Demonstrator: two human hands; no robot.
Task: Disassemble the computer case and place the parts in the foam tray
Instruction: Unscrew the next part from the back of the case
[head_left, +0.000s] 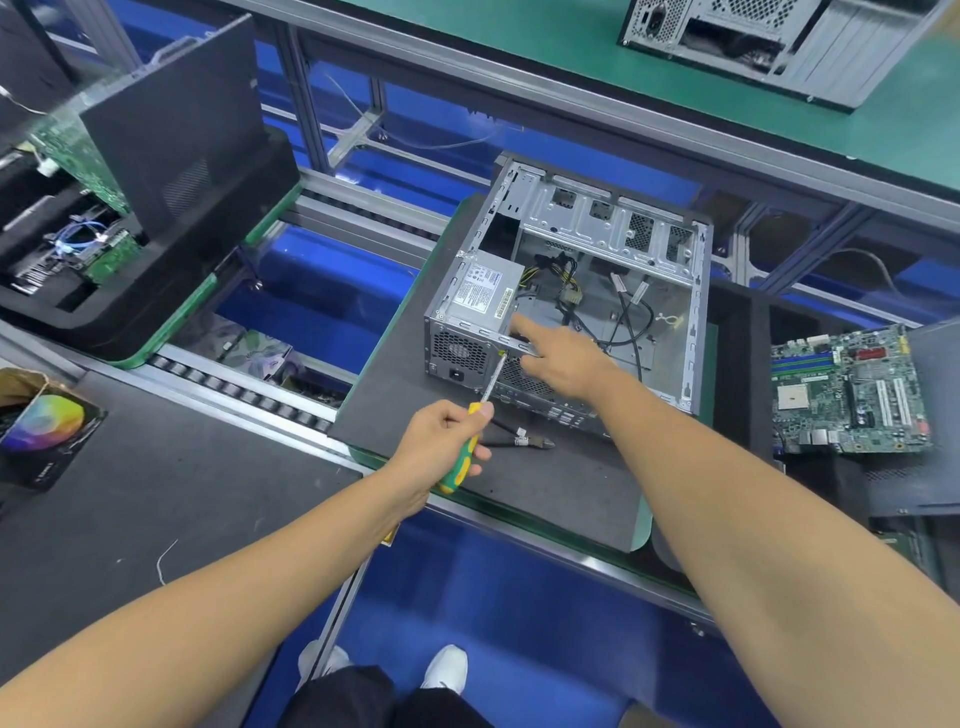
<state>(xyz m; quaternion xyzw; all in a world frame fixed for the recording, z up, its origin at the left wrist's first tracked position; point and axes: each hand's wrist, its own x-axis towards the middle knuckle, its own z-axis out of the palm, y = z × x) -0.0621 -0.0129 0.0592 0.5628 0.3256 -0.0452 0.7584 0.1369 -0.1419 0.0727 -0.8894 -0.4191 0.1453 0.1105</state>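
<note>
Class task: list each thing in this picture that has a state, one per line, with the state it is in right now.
computer case: side open, motherboard out
power supply: still mounted in the case
screwdriver: gripped by left hand, tip at the case's rear edge
right hand: forefinger extended, touching the power supply
motherboard: lying flat, right of the case
cutters: lying on the mat

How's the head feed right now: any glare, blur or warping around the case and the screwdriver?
Head view: even overhead light, soft shadows only. The computer case and screwdriver in the left hand read sharp; the right hand shows no motion blur. Mild sheen on the power supply label, text still too small to read. Wide-angle warping bends the conveyor rails and stretches the forearms at the edges.
</note>
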